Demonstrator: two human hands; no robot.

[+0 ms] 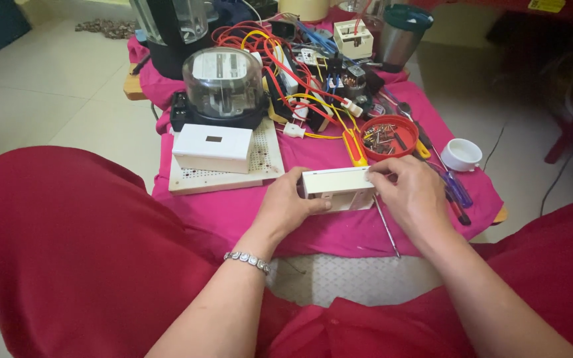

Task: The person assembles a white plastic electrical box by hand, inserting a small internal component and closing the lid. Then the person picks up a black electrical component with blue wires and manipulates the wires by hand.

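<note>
both hands hold a small white plastic box (337, 188) at the near edge of a low table (326, 229) covered with a pink cloth. the left hand (286, 205) has its grip closed around the left end of the box, thumb on the front side. the right hand (411, 192) pinches the right end, fingertips pressed on the top edge. the box is just above the cloth, tilted a little toward the person.

behind the box, a round red container (388, 137) is full of screws and small metal pieces. a yellow-handled tool (355, 146) lies just beside it on the left. to the right, near the table edge, a white cup (461, 154) stands; i cannot tell what is inside. a thin metal rod (386, 227) lies under the right hand. on the left, a white box (213, 147) sits on a perforated board (260, 166), and behind it stands a meter with a clear dome (223, 83). red and yellow wires (286, 59) are tangled in the middle.
</note>
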